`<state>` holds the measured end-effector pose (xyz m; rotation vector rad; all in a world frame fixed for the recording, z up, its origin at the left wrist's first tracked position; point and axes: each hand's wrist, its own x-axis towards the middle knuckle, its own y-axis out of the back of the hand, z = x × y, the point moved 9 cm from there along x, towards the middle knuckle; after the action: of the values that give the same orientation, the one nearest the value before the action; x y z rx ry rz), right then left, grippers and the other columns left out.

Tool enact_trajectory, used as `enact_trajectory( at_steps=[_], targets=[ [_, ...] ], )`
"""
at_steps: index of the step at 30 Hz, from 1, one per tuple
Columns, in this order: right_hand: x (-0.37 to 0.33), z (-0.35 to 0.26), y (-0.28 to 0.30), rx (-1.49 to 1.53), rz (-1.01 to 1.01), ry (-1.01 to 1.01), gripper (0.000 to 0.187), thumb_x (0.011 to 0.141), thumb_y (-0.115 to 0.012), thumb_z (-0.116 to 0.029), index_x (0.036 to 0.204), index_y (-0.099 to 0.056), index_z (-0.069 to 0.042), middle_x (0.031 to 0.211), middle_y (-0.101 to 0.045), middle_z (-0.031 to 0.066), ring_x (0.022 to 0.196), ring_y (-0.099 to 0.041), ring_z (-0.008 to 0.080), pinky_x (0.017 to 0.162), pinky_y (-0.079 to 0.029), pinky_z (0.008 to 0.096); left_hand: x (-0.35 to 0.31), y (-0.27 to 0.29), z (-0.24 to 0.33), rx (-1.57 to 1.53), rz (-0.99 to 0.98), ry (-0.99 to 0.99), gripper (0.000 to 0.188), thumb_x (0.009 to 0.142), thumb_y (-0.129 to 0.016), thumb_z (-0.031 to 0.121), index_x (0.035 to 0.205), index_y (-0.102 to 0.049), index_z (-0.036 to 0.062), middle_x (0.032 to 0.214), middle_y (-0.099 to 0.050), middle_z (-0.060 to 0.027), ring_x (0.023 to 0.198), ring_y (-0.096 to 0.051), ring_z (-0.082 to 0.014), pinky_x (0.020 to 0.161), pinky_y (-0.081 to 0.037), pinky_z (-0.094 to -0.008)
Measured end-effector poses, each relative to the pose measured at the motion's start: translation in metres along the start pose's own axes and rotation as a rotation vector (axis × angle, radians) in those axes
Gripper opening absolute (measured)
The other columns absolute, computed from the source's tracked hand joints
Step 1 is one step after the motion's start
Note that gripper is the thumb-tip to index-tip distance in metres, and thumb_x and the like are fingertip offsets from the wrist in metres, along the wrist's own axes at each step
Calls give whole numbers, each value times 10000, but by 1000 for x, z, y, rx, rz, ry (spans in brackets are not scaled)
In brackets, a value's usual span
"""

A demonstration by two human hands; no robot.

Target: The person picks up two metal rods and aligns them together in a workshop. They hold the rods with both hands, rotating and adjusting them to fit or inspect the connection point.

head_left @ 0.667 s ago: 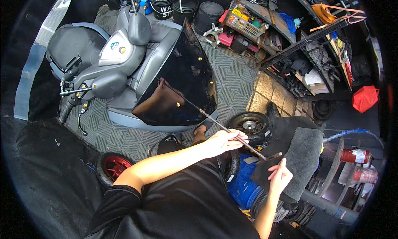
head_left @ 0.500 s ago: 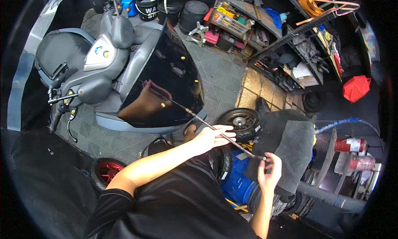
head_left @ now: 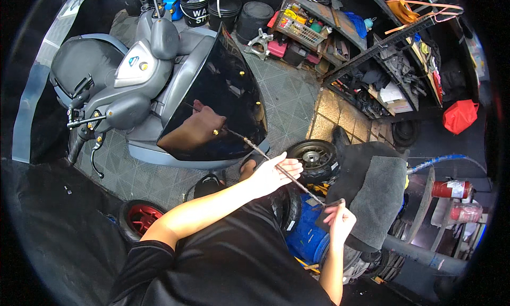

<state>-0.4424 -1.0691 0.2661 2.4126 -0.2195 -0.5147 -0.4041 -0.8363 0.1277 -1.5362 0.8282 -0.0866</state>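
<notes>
A long thin metal wrench [head_left: 305, 189] with a bent handle end slants between my hands and the scooter's dark windscreen [head_left: 212, 88]. Under its middle lies my left hand [head_left: 278, 173], open and palm up, fingers stretched out with the shaft across them. My right hand [head_left: 340, 219] is closed at the bent end, fingers curled and pinching it. The far tip reaches the lower right part of the windscreen, near a gold bolt [head_left: 215, 132]; a reflection there blurs whether it touches. More gold bolts dot the screen.
The grey scooter [head_left: 149, 77] stands on a tiled mat at left. A loose wheel [head_left: 313, 158], a red-rimmed wheel [head_left: 143, 219], a blue drum [head_left: 308, 229] and a cloth-covered seat [head_left: 380, 200] surround my legs. Buckets [head_left: 251, 19] and cluttered shelves [head_left: 393, 67] line the back.
My right hand has curled from spread fingers into a tighter grip on the wrench's bent end. My left palm has turned further up, fingers flatter. The view has shifted slightly.
</notes>
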Motion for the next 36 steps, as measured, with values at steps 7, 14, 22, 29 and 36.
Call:
enact_trajectory(
  at_steps=[7, 14, 22, 29, 36],
  targets=[
    [-28, -62, -15, -478, -25, 865, 339, 785, -740, -51, 1119, -685, -22, 1116, -722, 119, 1021, -663, 265, 732, -537, 323, 2, -6, 1, 39, -88, -8, 458, 1046, -530, 318, 1305, -561, -59, 1364, -596, -230, 1311, -551, -343, 1166, -399, -477],
    [-6, -25, -32, -110, -173, 249, 170, 966, -630, -119, 949, -742, 9, 878, -742, 111, 617, -627, 111, 539, -448, 236, 4, -7, 3, 6, -127, -5, 478, 1050, -515, 310, 1341, -526, -69, 1420, -549, -234, 1360, -502, -354, 1190, -366, -479],
    [5, 33, -29, 110, -262, -281, 830, 1060, -307, -594, 730, -679, 70, 646, -693, 196, 391, -575, 179, 370, -418, 270, 2, -8, 5, -47, -53, -18, 453, 1031, -542, 287, 1320, -534, -62, 1402, -566, -226, 1349, -513, -347, 1181, -379, -485],
    [-25, -68, -12, -327, -27, 666, 777, 768, -679, 33, 1495, -424, -66, 1473, -504, 133, 1132, -601, 244, 784, -528, 318, 5, -8, 4, -47, -96, -12, 485, 1034, -529, 287, 1364, -509, -68, 1428, -544, -231, 1365, -499, -343, 1192, -364, -484],
    [-35, -67, -5, -503, 299, 1100, 902, 715, -821, 17, 1509, -414, -116, 1556, -342, 286, 1195, -566, 384, 802, -540, 375, 5, -12, 5, -39, -177, -22, 525, 1035, -524, 283, 1408, -463, -82, 1463, -509, -240, 1393, -470, -344, 1209, -337, -478]
  ],
)
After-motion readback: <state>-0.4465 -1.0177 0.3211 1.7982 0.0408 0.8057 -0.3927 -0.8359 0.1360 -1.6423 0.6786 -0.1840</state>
